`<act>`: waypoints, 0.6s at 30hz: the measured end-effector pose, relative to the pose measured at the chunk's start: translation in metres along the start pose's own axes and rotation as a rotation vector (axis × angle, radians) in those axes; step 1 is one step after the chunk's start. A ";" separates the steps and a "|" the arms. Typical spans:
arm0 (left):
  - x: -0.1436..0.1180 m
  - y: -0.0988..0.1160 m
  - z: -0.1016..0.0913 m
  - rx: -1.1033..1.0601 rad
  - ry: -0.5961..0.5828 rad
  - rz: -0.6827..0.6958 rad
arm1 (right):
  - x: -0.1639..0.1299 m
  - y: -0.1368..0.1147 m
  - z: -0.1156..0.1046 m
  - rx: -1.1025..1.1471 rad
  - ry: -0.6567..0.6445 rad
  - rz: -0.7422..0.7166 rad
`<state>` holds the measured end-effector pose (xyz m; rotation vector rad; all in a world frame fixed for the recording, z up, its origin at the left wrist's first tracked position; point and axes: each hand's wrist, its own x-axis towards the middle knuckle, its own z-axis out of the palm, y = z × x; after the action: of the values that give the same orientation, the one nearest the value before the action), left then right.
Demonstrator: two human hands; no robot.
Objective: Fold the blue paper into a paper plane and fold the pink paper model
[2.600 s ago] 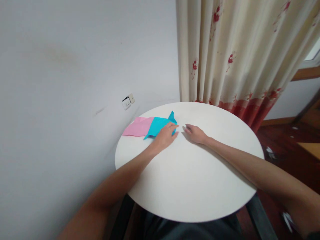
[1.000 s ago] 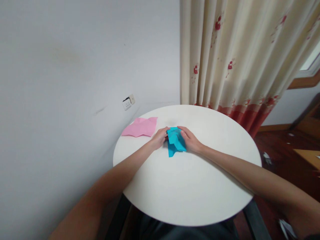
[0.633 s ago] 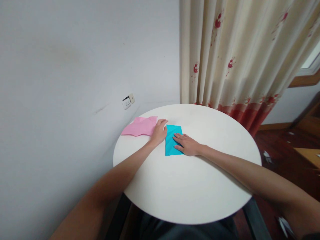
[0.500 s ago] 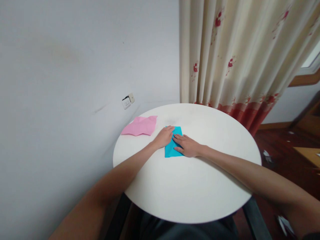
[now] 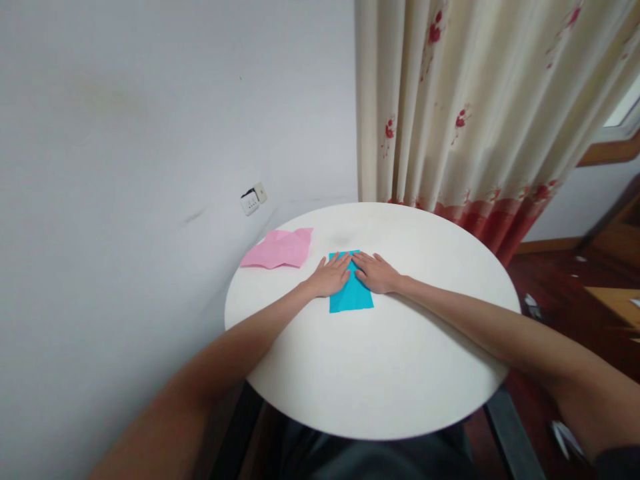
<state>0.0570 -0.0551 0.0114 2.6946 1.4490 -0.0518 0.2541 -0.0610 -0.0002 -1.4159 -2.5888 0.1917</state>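
A folded blue paper (image 5: 353, 299) lies flat near the far left of the round white table (image 5: 380, 373). My left hand (image 5: 330, 275) rests palm down on its upper left part, fingers spread. On the upper right part my right hand (image 5: 376, 272) lies flat too, and the fingertips of both hands nearly meet over the paper's far edge. Neither hand grips anything. A crumpled pink paper (image 5: 279, 249) lies on the table to the left of my left hand, apart from it.
A white wall with a socket (image 5: 253, 199) runs along the table's left. A cream curtain with red flowers (image 5: 465, 113) hangs behind the table. Dark wooden floor (image 5: 565, 280) lies to the right.
The blue paper was pulled off the pink one toward the middle and laid flat. Both hands have since come to press on its far half, side by side.
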 end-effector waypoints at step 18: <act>-0.002 0.004 -0.005 0.000 -0.010 0.005 | 0.006 0.014 0.004 -0.047 -0.016 -0.009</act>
<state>0.0588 -0.0587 0.0167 2.6943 1.4389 -0.0653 0.2614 -0.0489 -0.0063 -1.4234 -2.6291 0.1426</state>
